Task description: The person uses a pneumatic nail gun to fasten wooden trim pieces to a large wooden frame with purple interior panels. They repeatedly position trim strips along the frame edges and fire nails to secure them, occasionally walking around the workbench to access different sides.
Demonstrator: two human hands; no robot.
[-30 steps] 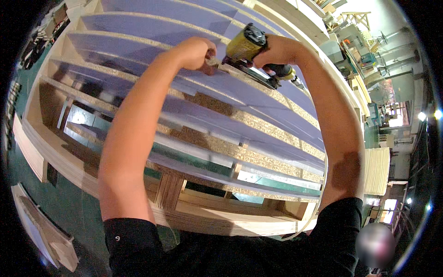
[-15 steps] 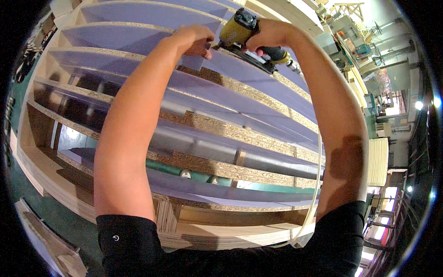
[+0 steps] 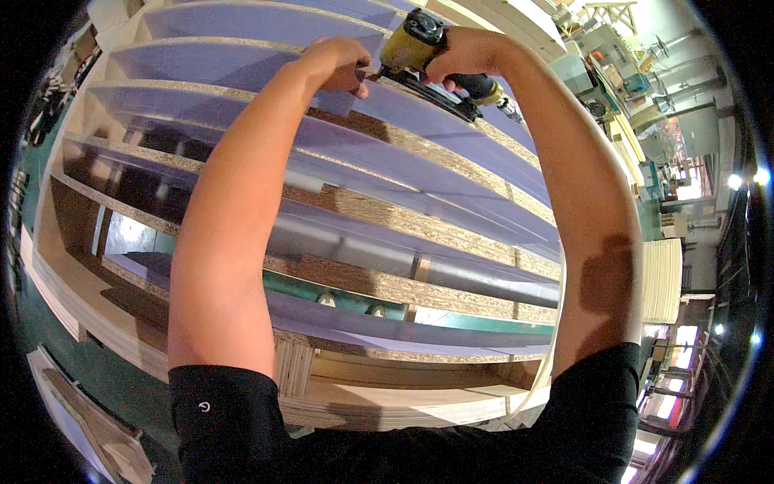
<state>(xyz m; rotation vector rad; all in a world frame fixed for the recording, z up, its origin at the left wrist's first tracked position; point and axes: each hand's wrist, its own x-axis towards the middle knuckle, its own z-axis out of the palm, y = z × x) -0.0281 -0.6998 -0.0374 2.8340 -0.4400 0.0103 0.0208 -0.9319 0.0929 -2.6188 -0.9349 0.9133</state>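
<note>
My right hand point(image 3: 472, 58) is wrapped round the handle of a yellow and black nail gun point(image 3: 407, 47). The gun's nose is near the chipboard edge of an upright purple-grey board, and its long black magazine slants down to the right. Just left of the nose, my left hand point(image 3: 343, 64) has its fingers curled round a small purple-grey board piece point(image 3: 334, 102), which hangs beside the boards. My fingers partly hide that piece. Below both hands, several upright boards with chipboard edges point(image 3: 451, 218) run side by side within a wooden frame point(image 3: 355, 410).
A pale air hose point(image 3: 558, 323) hangs beside my right forearm. Stacked pale panels point(image 3: 663, 281) stand at the right, and long timber point(image 3: 508, 20) lies beyond the gun. At the lower left, more panels point(image 3: 89, 415) are on the green floor. Gaps between boards show rollers underneath.
The nail gun and both hands appear slightly higher and a little to the left in the picture. The view has shifted slightly over the boards. Both hands keep their grip.
</note>
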